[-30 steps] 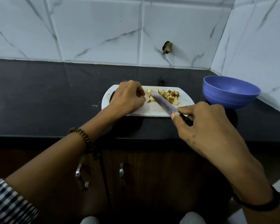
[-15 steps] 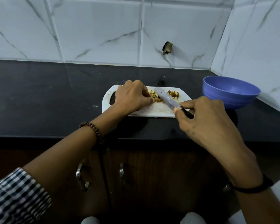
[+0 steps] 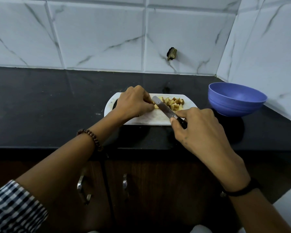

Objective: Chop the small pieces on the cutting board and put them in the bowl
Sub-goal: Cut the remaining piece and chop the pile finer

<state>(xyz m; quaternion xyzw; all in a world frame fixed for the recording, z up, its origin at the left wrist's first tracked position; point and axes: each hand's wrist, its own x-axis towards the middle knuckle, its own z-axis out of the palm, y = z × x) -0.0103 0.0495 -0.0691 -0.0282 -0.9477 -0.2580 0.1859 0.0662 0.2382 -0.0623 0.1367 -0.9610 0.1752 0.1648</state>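
A white cutting board (image 3: 151,119) lies on the black counter. Several small yellow-brown pieces (image 3: 174,103) are heaped at its far right. My left hand (image 3: 133,102) rests on the board's left part with curled fingers and pinches a piece (image 3: 156,106) against the blade. My right hand (image 3: 198,130) grips the dark handle of a knife (image 3: 163,107), whose blade slants up-left across the pieces. A blue bowl (image 3: 236,99) stands to the right of the board, and nothing shows inside it.
The black counter (image 3: 49,106) stretches far to the left of the board. Marble-look tiled walls close the back and the right side behind the bowl. Below the counter's front edge are dark cabinet doors with metal handles (image 3: 81,187).
My left hand has stayed on the board pinching the pieces. The knife blade has shifted slightly left, closer to my left fingertips, and my right hand has moved a little with it.
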